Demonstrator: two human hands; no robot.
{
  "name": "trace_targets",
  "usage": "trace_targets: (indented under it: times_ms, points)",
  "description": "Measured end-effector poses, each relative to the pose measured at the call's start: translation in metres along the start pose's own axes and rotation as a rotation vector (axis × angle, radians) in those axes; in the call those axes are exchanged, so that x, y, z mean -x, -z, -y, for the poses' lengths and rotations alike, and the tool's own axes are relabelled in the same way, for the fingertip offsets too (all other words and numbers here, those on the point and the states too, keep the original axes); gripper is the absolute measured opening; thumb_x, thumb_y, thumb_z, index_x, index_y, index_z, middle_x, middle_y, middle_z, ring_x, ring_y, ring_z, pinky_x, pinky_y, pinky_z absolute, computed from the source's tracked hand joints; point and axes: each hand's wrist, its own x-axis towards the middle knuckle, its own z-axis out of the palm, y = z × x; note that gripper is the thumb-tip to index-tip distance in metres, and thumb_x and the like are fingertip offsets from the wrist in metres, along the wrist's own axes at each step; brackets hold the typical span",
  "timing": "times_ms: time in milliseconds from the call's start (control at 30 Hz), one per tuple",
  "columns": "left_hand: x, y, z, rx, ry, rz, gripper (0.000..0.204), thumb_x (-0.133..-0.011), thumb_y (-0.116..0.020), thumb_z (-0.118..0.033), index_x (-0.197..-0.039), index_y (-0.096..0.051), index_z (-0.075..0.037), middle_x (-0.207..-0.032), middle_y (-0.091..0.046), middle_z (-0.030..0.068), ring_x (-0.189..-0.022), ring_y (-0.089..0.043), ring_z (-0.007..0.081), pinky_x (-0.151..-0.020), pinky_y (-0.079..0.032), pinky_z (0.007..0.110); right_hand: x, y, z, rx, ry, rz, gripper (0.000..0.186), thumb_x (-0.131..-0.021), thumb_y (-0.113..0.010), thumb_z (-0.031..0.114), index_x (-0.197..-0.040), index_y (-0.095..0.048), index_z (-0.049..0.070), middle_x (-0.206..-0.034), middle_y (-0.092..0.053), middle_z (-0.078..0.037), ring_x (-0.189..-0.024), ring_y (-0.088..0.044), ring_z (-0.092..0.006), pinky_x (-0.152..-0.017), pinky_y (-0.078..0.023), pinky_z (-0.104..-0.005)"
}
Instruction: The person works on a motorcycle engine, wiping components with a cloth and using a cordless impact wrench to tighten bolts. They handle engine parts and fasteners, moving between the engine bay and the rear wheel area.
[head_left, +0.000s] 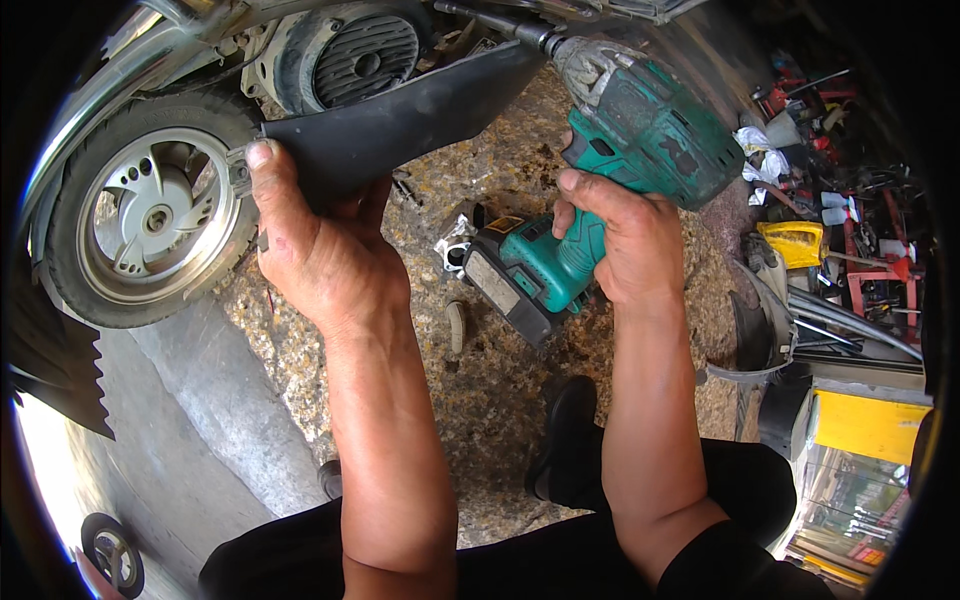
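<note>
My left hand [325, 245] is closed on one end of a black plastic panel [400, 125], thumb on top and fingers underneath. The panel slants up to the right, its far end near the tool's nose. In my right hand [630, 235] is a green cordless impact wrench [650, 125], gripped by its handle, with a long dark socket [495, 25] pointing up and left. Its battery [510, 290] hangs below the grip. Whether a finger presses the trigger is hard to see. Behind the panel sits a ribbed round engine cover [365, 62].
A scooter wheel [155, 215] with a silver rim stands at the left, close to my left hand. Small metal parts [455, 243] and a curved piece [456, 327] lie on the stained ground. Tools and a yellow container [792, 245] crowd the right side. Another wheel [112, 555] is at the lower left.
</note>
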Motion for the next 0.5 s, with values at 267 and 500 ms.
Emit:
trace_targets:
  times_ms: [267,500]
  points:
    - [-0.001,0.004,0.001,-0.009,0.010,0.028,0.041,-0.090,-0.064,-0.047,-0.111,-0.061,-0.011,-0.104,-0.068,0.0059,-0.095,-0.067,0.0256,-0.093,-0.046,0.054,-0.013,-0.010,-0.006,0.007,-0.034,0.009,0.012,-0.076,-0.069,0.000,-0.087,-0.064,-0.001,-0.076,-0.064,-0.008,-0.056,-0.059,-0.0182,-0.051,-0.047,-0.0317]
    - [-0.001,0.003,0.001,-0.019,0.002,0.009,0.043,-0.088,-0.066,-0.049,-0.108,-0.062,-0.011,-0.099,-0.069,0.0051,-0.089,-0.068,0.0239,-0.089,-0.049,0.052,-0.019,-0.013,-0.012,-0.023,-0.031,0.008,0.024,-0.076,-0.069,0.000,-0.099,-0.063,-0.001,-0.080,-0.064,-0.008,-0.056,-0.058,-0.0202,-0.051,-0.048,-0.0335]
